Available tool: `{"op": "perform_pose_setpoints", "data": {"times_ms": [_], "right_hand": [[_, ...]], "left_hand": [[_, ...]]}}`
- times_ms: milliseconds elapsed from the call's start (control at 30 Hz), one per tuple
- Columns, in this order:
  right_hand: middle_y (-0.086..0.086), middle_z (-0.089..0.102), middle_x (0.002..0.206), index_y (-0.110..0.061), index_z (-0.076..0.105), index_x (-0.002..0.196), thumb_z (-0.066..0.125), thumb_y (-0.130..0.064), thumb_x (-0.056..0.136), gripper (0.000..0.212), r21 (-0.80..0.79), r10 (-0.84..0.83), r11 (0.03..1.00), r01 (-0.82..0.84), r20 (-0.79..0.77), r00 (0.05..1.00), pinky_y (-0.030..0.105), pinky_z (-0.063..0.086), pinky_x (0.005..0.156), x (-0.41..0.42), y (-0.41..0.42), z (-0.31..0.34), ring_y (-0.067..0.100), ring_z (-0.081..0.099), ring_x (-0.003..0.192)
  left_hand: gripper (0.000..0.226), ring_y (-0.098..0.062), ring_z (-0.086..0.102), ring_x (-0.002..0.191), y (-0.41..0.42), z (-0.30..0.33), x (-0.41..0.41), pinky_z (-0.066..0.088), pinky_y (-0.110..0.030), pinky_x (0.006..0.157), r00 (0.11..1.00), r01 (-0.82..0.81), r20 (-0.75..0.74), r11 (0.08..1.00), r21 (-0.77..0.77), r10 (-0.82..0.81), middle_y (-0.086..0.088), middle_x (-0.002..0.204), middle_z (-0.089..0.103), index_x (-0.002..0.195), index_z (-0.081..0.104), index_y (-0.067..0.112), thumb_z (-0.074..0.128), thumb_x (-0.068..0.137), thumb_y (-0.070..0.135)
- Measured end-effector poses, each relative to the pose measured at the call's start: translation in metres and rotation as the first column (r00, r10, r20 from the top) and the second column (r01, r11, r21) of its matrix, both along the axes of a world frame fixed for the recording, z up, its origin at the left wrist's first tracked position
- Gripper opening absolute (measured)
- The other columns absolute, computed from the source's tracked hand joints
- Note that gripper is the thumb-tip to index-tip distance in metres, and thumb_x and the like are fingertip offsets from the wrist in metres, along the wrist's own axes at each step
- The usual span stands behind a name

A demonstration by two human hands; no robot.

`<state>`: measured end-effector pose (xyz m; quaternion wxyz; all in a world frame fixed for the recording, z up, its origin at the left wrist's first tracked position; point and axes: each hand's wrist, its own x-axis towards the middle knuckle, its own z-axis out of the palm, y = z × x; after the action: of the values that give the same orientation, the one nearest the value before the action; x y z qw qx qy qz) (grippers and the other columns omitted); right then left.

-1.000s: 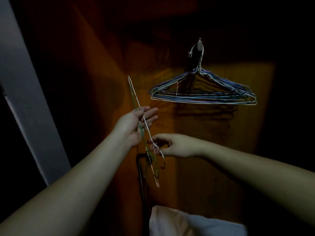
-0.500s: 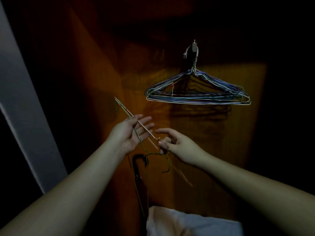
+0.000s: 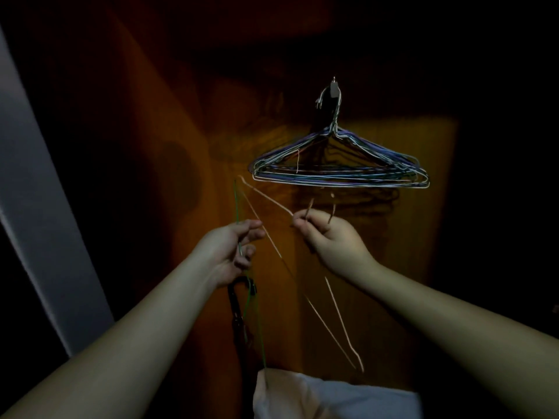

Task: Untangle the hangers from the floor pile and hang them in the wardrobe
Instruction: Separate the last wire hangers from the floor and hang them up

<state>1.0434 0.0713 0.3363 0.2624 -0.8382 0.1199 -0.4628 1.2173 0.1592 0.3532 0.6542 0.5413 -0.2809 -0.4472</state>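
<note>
Dim wardrobe interior, orange-brown wood-grain back panel (image 3: 187, 122); lit patch on rt half.

L hand (image 3: 233, 252): fingers curled round a thin green wire hanger (image 3: 236, 204). Long axis near vertical; upper tip pts up above the hand, lower run drops down past the wrist toward the pale cloth (image 3: 302, 397) at frame bottom. Wire v. thin, smooth, dark green.

R hand (image 3: 329, 237): fingertips pinch a pale orange/cream wire hanger (image 3: 266, 198) at the neck. Hook end sticks up above the knuckles, two short strands visible. One shoulder wire runs up-left from the pinch to a rounded corner just beside the green tip, then a long straight run goes diag. down-rt, crossing between the hands to a narrow bent corner low in frame, just above the cloth. Long axis: upper-left → lower-rt. Whether the two hangers touch at the top: cannot tell.

Hung bundle of wire hangers (image 3: 338, 173) on a small metal wall hook (image 3: 333, 89), upper rt of the hands, apart from both. Triangular, many stacked; white, blue, purple wires; long axis approx horizontal, hooks up.

Black curved umbrella handle (image 3: 239, 294) below L wrist, upright. Grey door edge (image 3: 39, 207) at left.
</note>
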Motion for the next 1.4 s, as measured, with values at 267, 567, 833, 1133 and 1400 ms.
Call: {"op": "perform_pose_setpoints", "data": {"times_ms": [267,567,833,1133,1400], "right_hand": [[-0.01,0.053,0.105,-0.036,0.061,0.086,0.032,-0.049,0.096,0.033,-0.151,-0.137,0.979,0.137,0.007,0.991,0.026,0.031,0.098,-0.013,-0.015,0.011,0.004,0.045,0.108],[-0.008,0.047,0.059,-0.025,0.052,0.068,0.04,-0.036,0.103,0.038,-0.111,-0.241,0.965,0.236,-0.031,0.97,0.022,0.035,0.055,-0.02,-0.023,0.015,0.005,0.049,0.058],[0.007,0.069,0.097,-0.011,0.066,0.109,0.026,-0.039,0.106,0.049,-0.159,-0.548,0.832,0.531,-0.092,0.831,0.034,0.049,0.078,-0.046,-0.063,0.033,0.019,0.061,0.086],[0.001,0.055,0.073,-0.016,0.051,0.096,0.033,-0.034,0.104,0.027,-0.166,-0.664,0.746,0.645,-0.123,0.737,0.034,0.041,0.056,-0.051,-0.115,0.075,0.022,0.056,0.068],[-0.003,0.05,0.07,-0.013,0.056,0.107,0.035,-0.033,0.104,0.029,-0.131,-0.76,0.646,0.752,-0.029,0.649,0.032,0.043,0.057,-0.043,-0.146,0.132,0.017,0.052,0.064]], "left_hand": [[0.027,-0.005,0.029,0.032,0.005,0.0,0.011,0.017,-0.012,0.03,0.999,-0.017,-0.051,0.997,-0.071,0.014,0.002,0.059,0.048,0.095,0.054,0.012,0.037,0.104,0.032],[0.026,-0.005,0.028,0.031,0.005,0.009,0.012,0.015,-0.011,0.03,0.995,-0.036,-0.1,0.992,-0.12,0.024,0.003,0.058,0.046,0.093,0.053,0.012,0.032,0.104,0.023],[0.023,-0.005,0.026,0.029,0.004,0.025,0.016,0.013,-0.011,0.029,0.989,-0.087,-0.128,0.989,-0.119,0.072,0.003,0.057,0.044,0.09,0.049,0.012,0.032,0.103,0.02],[0.021,-0.007,0.026,0.028,-0.018,0.046,0.004,0.014,-0.01,0.031,0.956,-0.193,-0.25,0.968,-0.159,0.15,0.001,0.064,0.04,0.086,0.046,0.01,0.031,0.101,0.012],[0.019,-0.007,0.028,0.026,-0.039,0.066,-0.012,0.015,-0.012,0.03,0.956,-0.244,-0.219,0.944,-0.221,0.195,0.0,0.062,0.043,0.084,0.045,0.012,0.033,0.099,0.008]]}}
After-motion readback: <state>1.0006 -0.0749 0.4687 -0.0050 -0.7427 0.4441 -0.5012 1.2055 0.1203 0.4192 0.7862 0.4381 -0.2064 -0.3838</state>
